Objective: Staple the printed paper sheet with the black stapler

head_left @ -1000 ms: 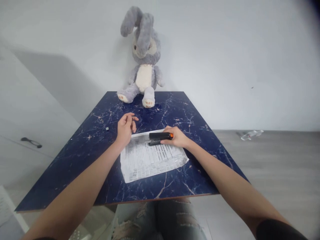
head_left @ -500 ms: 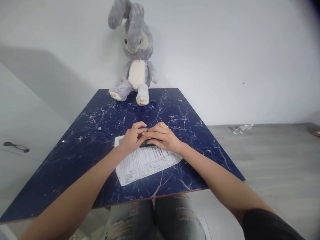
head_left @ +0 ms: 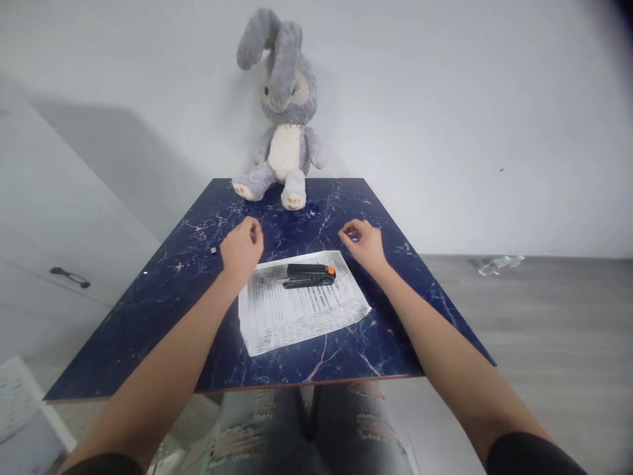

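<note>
Black stapler [head_left: 310, 276] lies on printed sheet [head_left: 297, 320]. Left hand [head_left: 241, 249] and right hand [head_left: 368, 247] are curled, clear of the stapler; I cannot tell whether either pinches anything. Sideways pressure on the stapler could drag or crease the apparently loose sheet.

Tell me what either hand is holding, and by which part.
Nothing that shows: the left hand and right hand are off the stapler, which lies on the paper.

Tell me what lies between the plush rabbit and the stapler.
The head view shows blue marbled tabletop from the plush rabbit to the printed paper, then the paper's far strip up to the stapler.
</note>
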The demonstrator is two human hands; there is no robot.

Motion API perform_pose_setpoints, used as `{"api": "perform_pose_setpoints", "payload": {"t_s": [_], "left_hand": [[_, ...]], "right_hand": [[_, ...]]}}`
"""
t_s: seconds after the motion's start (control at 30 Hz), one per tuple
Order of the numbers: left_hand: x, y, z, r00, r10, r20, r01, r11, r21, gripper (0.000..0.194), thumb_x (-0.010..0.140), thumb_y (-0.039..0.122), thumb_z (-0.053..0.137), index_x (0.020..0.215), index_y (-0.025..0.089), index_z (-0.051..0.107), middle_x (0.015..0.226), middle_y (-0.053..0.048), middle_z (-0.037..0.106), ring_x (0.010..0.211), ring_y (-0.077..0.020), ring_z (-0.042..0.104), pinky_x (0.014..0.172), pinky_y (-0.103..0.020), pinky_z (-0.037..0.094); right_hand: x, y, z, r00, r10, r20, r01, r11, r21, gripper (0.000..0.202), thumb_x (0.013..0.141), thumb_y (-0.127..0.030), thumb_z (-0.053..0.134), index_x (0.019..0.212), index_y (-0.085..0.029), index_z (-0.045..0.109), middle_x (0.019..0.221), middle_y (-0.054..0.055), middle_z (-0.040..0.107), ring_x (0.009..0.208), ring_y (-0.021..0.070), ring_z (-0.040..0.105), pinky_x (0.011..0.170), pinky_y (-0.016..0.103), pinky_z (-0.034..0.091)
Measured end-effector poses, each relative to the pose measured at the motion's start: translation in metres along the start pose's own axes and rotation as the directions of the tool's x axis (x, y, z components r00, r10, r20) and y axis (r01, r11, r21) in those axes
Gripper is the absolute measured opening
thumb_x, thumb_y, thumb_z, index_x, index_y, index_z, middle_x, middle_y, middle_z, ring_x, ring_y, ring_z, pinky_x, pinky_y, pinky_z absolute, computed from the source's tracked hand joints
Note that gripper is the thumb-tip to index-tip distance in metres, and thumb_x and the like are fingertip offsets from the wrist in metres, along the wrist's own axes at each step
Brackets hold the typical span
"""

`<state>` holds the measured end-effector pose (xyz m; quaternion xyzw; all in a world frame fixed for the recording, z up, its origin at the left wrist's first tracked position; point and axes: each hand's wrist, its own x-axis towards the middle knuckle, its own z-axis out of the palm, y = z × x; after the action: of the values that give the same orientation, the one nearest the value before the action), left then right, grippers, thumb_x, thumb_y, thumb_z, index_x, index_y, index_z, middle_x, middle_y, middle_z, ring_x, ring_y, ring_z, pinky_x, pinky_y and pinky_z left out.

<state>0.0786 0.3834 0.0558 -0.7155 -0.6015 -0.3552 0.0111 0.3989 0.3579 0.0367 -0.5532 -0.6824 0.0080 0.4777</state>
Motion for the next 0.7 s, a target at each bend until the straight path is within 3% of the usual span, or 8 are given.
{"api": "perform_pose_setpoints", "payload": {"t_s": [0.03, 0.1, 0.2, 0.27, 0.37, 0.53, 0.63, 0.7], "left_hand": [[0.006, -0.007, -0.001, 0.993, -0.114, 0.028, 0.107, 0.98, 0.165, 0.03, 0.1, 0.036, 0.055, 0.121, 0.017, 0.067, 0.12, -0.019, 0.071, 0.111, -0.0344, 0.067, 0.098, -0.048, 0.051], [0.014, -0.023, -0.003, 0.927, -0.369, 0.068, 0.314, 0.862, 0.398, 0.047, 0.093, 0.041, 0.064, 0.129, 0.011, 0.065, 0.139, -0.031, 0.059, 0.128, -0.0488, 0.056, 0.1, -0.063, 0.046], [0.017, -0.043, -0.004, 0.811, -0.561, 0.165, 0.411, 0.748, 0.521, 0.056, 0.093, 0.046, 0.062, 0.133, 0.006, 0.064, 0.143, -0.037, 0.052, 0.132, -0.0538, 0.051, 0.096, -0.066, 0.048], [0.017, -0.048, -0.006, 0.829, -0.52, 0.207, 0.344, 0.765, 0.544, 0.049, 0.094, 0.039, 0.061, 0.128, 0.004, 0.067, 0.139, -0.037, 0.055, 0.131, -0.0496, 0.053, 0.096, -0.057, 0.051], [0.017, -0.049, -0.012, 0.881, -0.399, 0.255, 0.208, 0.81, 0.549, 0.037, 0.091, 0.02, 0.06, 0.122, 0.002, 0.07, 0.128, -0.033, 0.064, 0.118, -0.0406, 0.065, 0.092, -0.044, 0.055], [0.019, -0.043, -0.016, 0.881, -0.337, 0.333, 0.123, 0.841, 0.527, 0.036, 0.084, 0.003, 0.056, 0.115, 0.006, 0.074, 0.109, -0.024, 0.074, 0.108, -0.0358, 0.072, 0.095, -0.041, 0.056], [0.018, -0.038, -0.011, 0.91, -0.265, 0.319, 0.098, 0.885, 0.455, 0.036, 0.084, 0.004, 0.055, 0.113, 0.01, 0.077, 0.113, -0.022, 0.074, 0.111, -0.0343, 0.072, 0.1, -0.042, 0.054], [0.016, -0.033, -0.005, 0.948, -0.184, 0.258, 0.089, 0.936, 0.341, 0.034, 0.087, 0.008, 0.054, 0.11, 0.013, 0.078, 0.115, -0.02, 0.074, 0.109, -0.0318, 0.073, 0.102, -0.042, 0.054]], "right_hand": [[0.004, 0.016, -0.002, 0.996, 0.091, 0.01, -0.09, 0.995, -0.047, 0.006, 0.082, -0.026, 0.069, 0.078, -0.022, 0.066, 0.077, 0.003, 0.072, 0.073, 0.0219, 0.065, 0.083, 0.038, 0.051], [0.008, 0.042, -0.005, 0.979, 0.205, 0.014, -0.202, 0.974, -0.104, 0.002, 0.076, -0.023, 0.067, 0.076, -0.021, 0.066, 0.075, 0.003, 0.073, 0.071, 0.0217, 0.066, 0.08, 0.036, 0.051], [0.008, 0.063, -0.007, 0.947, 0.319, 0.04, -0.311, 0.941, -0.136, 0.002, 0.074, -0.021, 0.066, 0.075, -0.021, 0.067, 0.076, 0.004, 0.073, 0.071, 0.0215, 0.066, 0.076, 0.033, 0.05], [0.007, 0.067, -0.005, 0.933, 0.351, 0.075, -0.336, 0.929, -0.156, 0.003, 0.074, -0.021, 0.066, 0.076, -0.02, 0.068, 0.076, 0.004, 0.073, 0.072, 0.0214, 0.066, 0.077, 0.033, 0.05], [0.005, 0.071, 0.0, 0.946, 0.299, 0.124, -0.27, 0.94, -0.209, 0.005, 0.076, -0.022, 0.065, 0.077, -0.02, 0.069, 0.081, 0.005, 0.073, 0.077, 0.0227, 0.065, 0.084, 0.036, 0.05], [0.006, 0.078, 0.005, 0.964, 0.233, 0.128, -0.188, 0.938, -0.292, 0.011, 0.078, -0.026, 0.067, 0.081, -0.018, 0.074, 0.091, 0.011, 0.068, 0.089, 0.0283, 0.061, 0.099, 0.048, 0.046], [0.007, 0.062, 0.004, 0.986, 0.167, 0.021, -0.158, 0.963, -0.217, 0.016, 0.081, -0.028, 0.069, 0.091, -0.017, 0.076, 0.1, 0.014, 0.068, 0.096, 0.031, 0.061, 0.101, 0.051, 0.046], [0.005, 0.037, 0.001, 0.999, 0.046, 0.0, -0.046, 0.995, -0.089, 0.017, 0.088, -0.032, 0.068, 0.094, -0.018, 0.075, 0.104, 0.013, 0.068, 0.098, 0.0301, 0.061, 0.099, 0.05, 0.047]]}}
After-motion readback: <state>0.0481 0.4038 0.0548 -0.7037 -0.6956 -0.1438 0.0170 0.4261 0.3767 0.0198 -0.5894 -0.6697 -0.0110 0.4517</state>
